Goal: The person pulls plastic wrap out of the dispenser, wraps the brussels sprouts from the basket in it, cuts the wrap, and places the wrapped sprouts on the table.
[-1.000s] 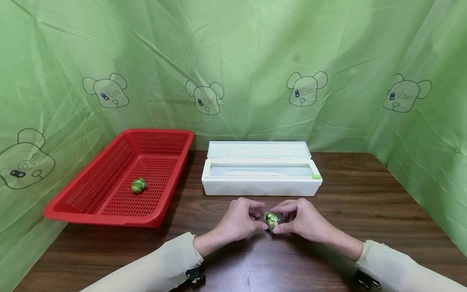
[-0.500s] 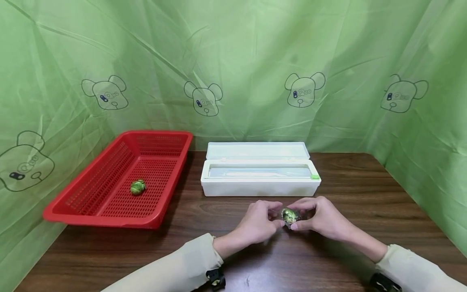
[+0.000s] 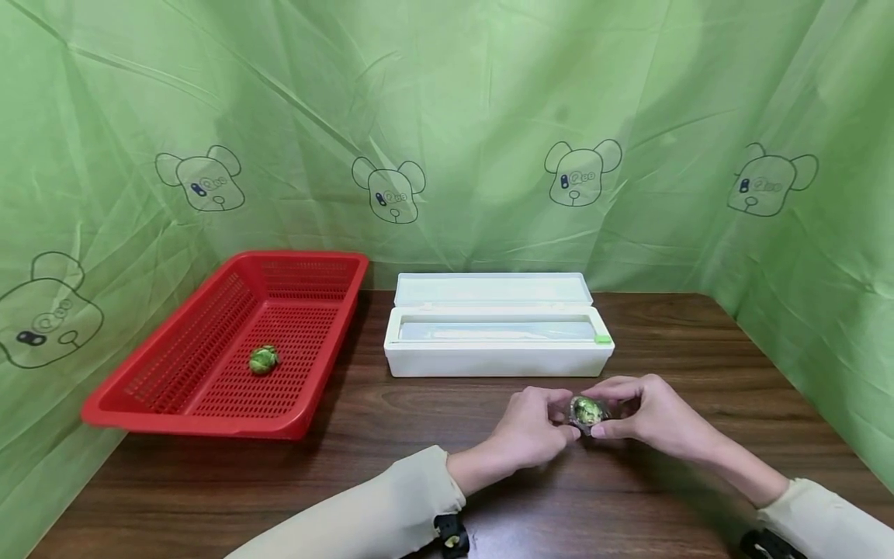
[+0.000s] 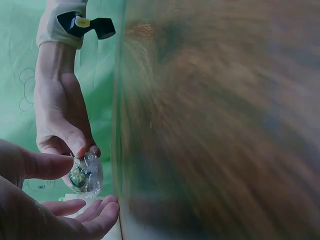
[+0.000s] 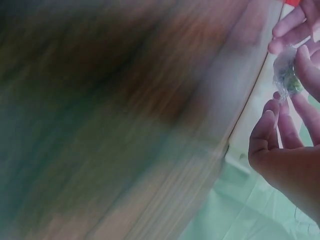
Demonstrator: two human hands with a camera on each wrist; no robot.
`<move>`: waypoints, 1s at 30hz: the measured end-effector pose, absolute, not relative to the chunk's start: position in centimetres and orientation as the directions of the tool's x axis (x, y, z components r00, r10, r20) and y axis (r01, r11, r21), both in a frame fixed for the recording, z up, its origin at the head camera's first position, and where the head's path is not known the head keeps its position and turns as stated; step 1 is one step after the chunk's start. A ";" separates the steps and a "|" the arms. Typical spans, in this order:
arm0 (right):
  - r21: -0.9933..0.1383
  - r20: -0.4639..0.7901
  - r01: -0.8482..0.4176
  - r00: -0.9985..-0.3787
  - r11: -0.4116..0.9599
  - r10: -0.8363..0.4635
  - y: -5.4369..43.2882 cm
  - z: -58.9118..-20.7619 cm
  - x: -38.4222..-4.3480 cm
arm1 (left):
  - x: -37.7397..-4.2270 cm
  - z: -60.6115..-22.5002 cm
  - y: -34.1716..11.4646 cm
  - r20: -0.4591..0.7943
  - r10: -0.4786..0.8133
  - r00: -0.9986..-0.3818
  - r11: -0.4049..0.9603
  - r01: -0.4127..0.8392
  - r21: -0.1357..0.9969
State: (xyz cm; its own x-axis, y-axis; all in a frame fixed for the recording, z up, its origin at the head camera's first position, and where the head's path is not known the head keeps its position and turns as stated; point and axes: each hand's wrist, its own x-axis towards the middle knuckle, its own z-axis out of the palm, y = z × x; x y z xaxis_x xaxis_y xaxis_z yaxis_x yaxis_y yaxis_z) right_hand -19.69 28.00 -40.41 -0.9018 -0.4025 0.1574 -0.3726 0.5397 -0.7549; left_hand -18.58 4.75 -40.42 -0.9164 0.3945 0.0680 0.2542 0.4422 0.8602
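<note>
A Brussels sprout in clear plastic wrap [image 3: 588,411] is between my two hands, low over the table's right-middle part. My right hand [image 3: 663,419] pinches the wrapped sprout between thumb and fingertips. From the other side, my left hand [image 3: 527,435] has its thumb and fingers around the same sprout, with fingertips right at the film. In the left wrist view, crinkled film bunches along one side of the sprout [image 4: 80,176]. The right wrist view shows the film [image 5: 285,67] gathered near the right fingertips. A second Brussels sprout [image 3: 263,359] lies inside the red basket [image 3: 300,425].
Behind the hands stands a white cling film dispenser [image 3: 499,361] with its lid [image 3: 492,289] raised and a small green slider [image 3: 603,339] at its right end. The dark wooden table [image 3: 698,349] extends right. Green cloth [image 3: 475,93] hangs behind and at both sides.
Both hands have moved to the right along the table with the wrapped Brussels sprout between them. The basket, its sprout and the dispenser stay where they were.
</note>
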 end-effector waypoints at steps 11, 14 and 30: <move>-0.749 0.158 -0.355 -0.916 0.560 -0.368 31.3 -40.4 -19.9 | -18.8 -40.5 7.2 0.026 0.365 -0.931 0.447 0.199 0.872; -0.744 0.146 -0.341 -0.922 0.575 -0.358 32.4 -40.3 -20.1 | -18.8 -40.3 8.0 0.020 0.360 -0.933 0.431 0.185 0.883; -0.687 0.162 -0.348 -0.929 0.638 -0.332 37.8 -41.2 -21.2 | -19.1 -40.6 11.6 -0.024 0.338 -0.941 0.427 0.130 0.895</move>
State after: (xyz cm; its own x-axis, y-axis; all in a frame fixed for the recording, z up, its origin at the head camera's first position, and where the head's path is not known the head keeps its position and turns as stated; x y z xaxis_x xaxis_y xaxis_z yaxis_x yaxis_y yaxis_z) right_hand -21.18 37.80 -41.18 -0.9293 -0.3317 0.1624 -0.3477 0.6377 -0.6874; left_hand -19.09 11.56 -40.56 -0.9409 0.3379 -0.0241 0.1302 0.4266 0.8950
